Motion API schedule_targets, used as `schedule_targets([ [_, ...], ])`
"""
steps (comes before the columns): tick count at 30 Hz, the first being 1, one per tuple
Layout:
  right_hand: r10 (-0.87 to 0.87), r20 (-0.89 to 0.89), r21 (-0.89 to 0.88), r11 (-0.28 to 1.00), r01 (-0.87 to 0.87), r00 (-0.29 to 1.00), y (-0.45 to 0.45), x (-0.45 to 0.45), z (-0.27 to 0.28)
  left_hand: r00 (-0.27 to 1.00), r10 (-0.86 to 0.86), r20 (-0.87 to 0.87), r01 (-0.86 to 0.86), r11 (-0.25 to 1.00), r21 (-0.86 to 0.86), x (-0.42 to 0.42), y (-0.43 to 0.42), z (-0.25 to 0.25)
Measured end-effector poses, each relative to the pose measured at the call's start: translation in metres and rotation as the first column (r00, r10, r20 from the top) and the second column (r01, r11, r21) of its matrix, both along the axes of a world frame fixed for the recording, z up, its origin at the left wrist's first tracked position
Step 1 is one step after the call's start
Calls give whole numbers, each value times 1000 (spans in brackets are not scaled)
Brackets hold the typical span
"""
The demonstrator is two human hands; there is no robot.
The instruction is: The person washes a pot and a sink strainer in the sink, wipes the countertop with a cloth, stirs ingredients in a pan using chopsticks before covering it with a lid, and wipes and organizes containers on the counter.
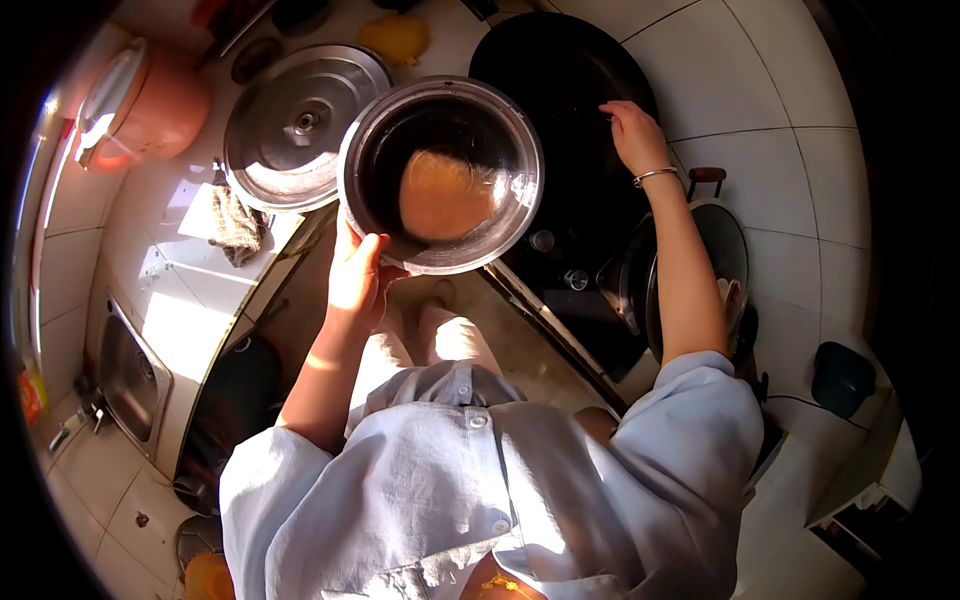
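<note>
A round metal bowl (362, 225) is gripped at its lower left rim by my left hand (360, 272). Inside it lies something orange-brown (445, 195), perhaps in liquid; I cannot make out what it is. My right hand (632, 135) reaches over the right part of a large black wok (560, 70), its fingers bent and close together; whether they pinch anything is too small to tell. The bowl overlaps the wok's left edge and the right edge of a round metal lid (290, 130) on the counter.
Stove knobs (575, 280) are below the wok. Another dark pan (715, 235) stands beyond my right forearm. On the left are a pink pot (150, 110), a cloth (237, 225) and a sink (130, 375). A yellow item (394, 38) lies behind the lid.
</note>
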State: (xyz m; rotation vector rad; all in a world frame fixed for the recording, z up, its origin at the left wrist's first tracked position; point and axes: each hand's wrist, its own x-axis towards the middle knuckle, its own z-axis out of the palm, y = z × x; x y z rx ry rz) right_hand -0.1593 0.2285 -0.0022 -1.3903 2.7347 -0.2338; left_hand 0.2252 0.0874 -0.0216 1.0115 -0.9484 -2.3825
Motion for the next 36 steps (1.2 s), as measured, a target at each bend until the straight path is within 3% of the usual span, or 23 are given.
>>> schedule_targets([
  [3,-91,-20,267,959,93,996,-8,8,-20,997,37,-61,-37,999,-3,17,-6,3],
  [5,-29,142,234,972,-5,989,-19,19,-43,994,104,-47,-104,995,3,19,-4,18],
  [7,226,231,217,936,-276,946,-31,35,-51,989,145,-2,-145,989,-12,21,-2,21],
  [9,310,275,459,789,-408,910,-38,37,-38,992,124,9,-123,992,-22,32,-7,5],
  [13,162,-66,470,875,-113,985,-44,-1,-35,983,174,56,-172,985,-24,39,-8,8],
  [15,64,-50,403,915,-39,997,-61,-15,-39,978,188,90,-186,982,-22,38,-9,13],
  [17,166,103,322,927,-191,981,-79,-8,-47,976,191,101,-190,981,-25,38,-10,12],
  [19,262,131,486,823,-292,956,-94,8,-41,974,197,114,-196,980,-24,38,-11,13],
  [23,53,-55,542,840,-15,997,-85,-25,-23,973,204,106,-204,979,-12,38,-14,24],
  [24,74,-34,522,851,-46,997,-81,-37,-22,968,214,129,-214,977,-8,38,-13,28],
  [27,213,70,208,952,-223,975,-76,-48,1,985,168,39,-170,984,59,50,-17,15],
  [29,81,79,194,976,-95,994,-75,-50,-9,980,196,35,-198,978,67,42,-14,19],
  [31,232,-67,228,950,-211,970,-77,-32,-21,977,205,52,-209,975,74,36,-14,30],
  [32,261,-20,83,962,-259,965,-87,-25,-29,977,207,46,-210,976,66,36,-13,28],
  [33,242,-3,-38,970,-242,970,-99,-27,-49,978,206,41,-208,976,60,37,-12,22],
  [36,2,91,-115,993,8,996,-139,-20,-76,983,178,34,-179,983,28,39,-13,20],
])
